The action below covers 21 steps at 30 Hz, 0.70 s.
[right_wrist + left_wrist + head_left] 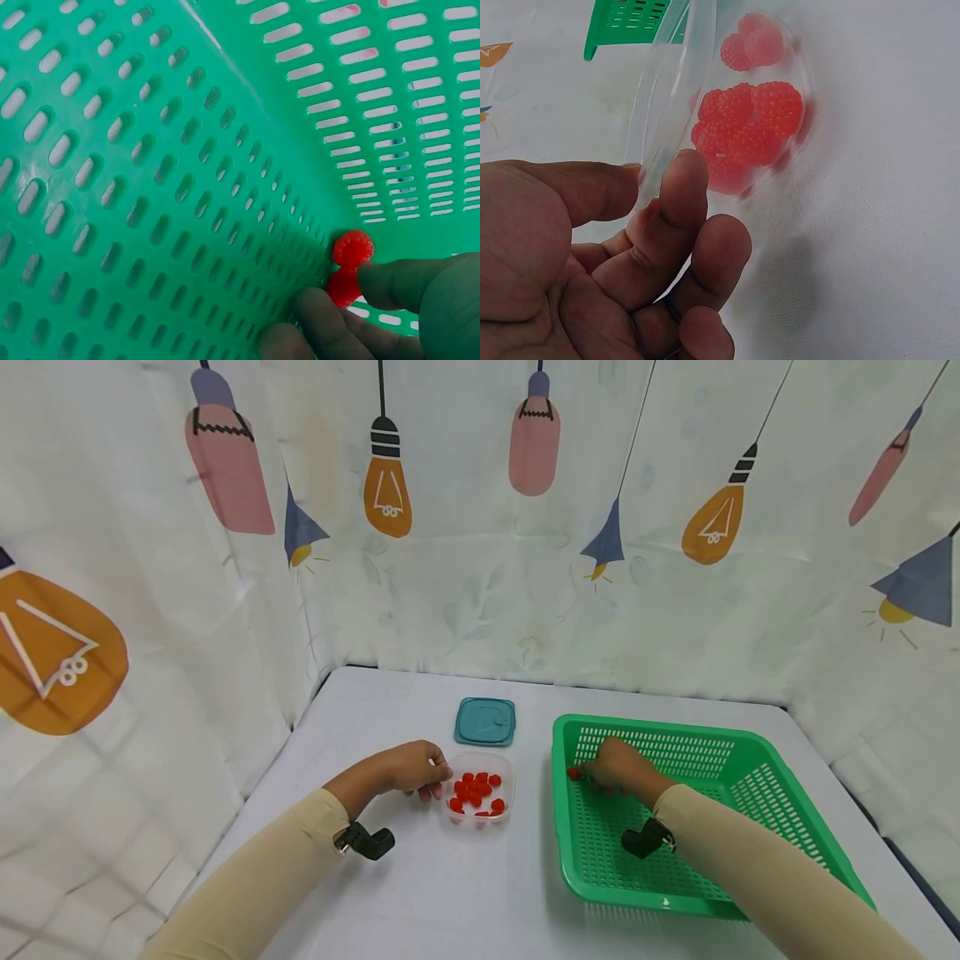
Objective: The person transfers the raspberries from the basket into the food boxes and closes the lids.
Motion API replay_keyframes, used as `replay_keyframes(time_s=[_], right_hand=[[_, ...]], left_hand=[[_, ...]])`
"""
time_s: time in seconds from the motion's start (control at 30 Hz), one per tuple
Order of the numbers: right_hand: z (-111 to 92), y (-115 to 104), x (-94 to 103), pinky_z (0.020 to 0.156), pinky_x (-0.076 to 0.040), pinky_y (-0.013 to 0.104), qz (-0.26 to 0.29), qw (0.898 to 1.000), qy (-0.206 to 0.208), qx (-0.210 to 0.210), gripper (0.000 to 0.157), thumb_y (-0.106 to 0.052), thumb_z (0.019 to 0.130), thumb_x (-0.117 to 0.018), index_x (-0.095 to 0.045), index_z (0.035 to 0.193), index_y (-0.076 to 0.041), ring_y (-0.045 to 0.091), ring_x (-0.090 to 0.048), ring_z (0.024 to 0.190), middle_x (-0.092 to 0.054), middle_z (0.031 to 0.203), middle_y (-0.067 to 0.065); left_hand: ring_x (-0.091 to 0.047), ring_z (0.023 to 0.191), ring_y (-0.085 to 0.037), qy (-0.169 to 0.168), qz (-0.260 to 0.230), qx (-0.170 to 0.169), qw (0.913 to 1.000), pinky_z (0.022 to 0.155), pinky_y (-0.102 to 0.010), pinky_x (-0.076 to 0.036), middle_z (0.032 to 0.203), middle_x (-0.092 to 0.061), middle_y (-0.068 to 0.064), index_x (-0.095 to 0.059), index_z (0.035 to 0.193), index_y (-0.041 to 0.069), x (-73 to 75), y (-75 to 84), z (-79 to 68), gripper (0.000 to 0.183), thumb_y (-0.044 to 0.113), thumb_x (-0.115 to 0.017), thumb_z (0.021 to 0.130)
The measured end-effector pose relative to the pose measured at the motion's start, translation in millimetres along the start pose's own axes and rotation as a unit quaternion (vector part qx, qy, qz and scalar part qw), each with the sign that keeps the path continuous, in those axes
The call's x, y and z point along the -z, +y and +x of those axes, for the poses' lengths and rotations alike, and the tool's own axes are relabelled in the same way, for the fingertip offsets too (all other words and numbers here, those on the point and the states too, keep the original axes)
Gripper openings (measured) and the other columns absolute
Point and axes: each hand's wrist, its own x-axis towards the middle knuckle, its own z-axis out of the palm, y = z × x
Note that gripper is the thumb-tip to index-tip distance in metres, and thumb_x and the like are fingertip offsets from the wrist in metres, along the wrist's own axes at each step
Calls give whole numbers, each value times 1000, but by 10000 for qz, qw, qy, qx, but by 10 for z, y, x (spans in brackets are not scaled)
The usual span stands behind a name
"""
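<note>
A clear plastic container (pixel 512 787) stands on the table with several red raspberries (pixel 476 792) inside. My left hand (pixel 416 770) pinches its left rim between thumb and fingertips; the left wrist view shows the rim between them. To the right, my right hand (pixel 628 770) reaches into a green perforated basket (pixel 645 723), near its left wall. In the right wrist view, thumb and fingers pinch red raspberries (pixel 352 250); two show there, one above the other, the lower partly hidden by the thumb.
Behind the container lies a teal square lid (pixel 486 722). The white-covered table (pixel 397 885) meets a patterned curtain (pixel 465 568) at the back and sides. The basket takes up the table's right part.
</note>
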Motion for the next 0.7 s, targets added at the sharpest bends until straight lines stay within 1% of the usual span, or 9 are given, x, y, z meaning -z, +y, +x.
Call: replay_keyframes(time_s=[0.1, 0.2, 0.33, 0.5, 0.7], right_hand=[[6, -5, -1, 52, -52, 36, -31, 10000, 15, -51, 36, -29, 99, -67, -72, 72, -5, 25, -66, 58, -68, 65, 9], [14, 6, 0, 50, -50, 35, 111, 9999, -11, -47, 35, -26, 98, -67, -72, 71, -4, 24, -65, 58, -68, 65, 10], [23, 31, 1, 52, -50, 35, 304, 9995, -101, -46, 33, -24, 98, -66, -72, 72, -3, 23, -65, 61, -68, 68, 10], [17, 41, 23, 60, -55, 42, 275, 9994, -195, -33, 30, -26, 97, -67, -74, 78, -4, 21, -69, 65, -71, 73, 6], [-7, 47, 78, 62, -56, 45, 344, 9990, -289, 62, 28, -27, 96, -69, -76, 84, -3, 21, -71, 68, -73, 77, 4]], left_hand=[[-64, 73, -21, -5, -4, -22, 10000, 66, -32, -48, 81, -70, -5, -64, 101, 10, 2, -4, 3, 15, 24, -65, 102], [-64, 73, -21, -22, -7, -27, 10000, 66, -33, -48, 81, -70, -5, -64, 101, 10, 5, -4, 3, 14, 24, -65, 102], [-64, 73, -21, -20, 5, -28, 10000, 67, -33, -48, 81, -70, -6, -64, 101, 9, 5, 5, -3, 14, 23, -65, 102], [-64, 73, -21, -9, 1, -25, 10000, 67, -33, -48, 81, -70, -6, -64, 101, 10, 0, 3, -3, 14, 24, -65, 102], [-64, 74, -22, -1, -13, -17, 10000, 67, -33, -48, 81, -70, -6, -64, 101, 10, -2, 0, -4, 14, 24, -65, 102]])
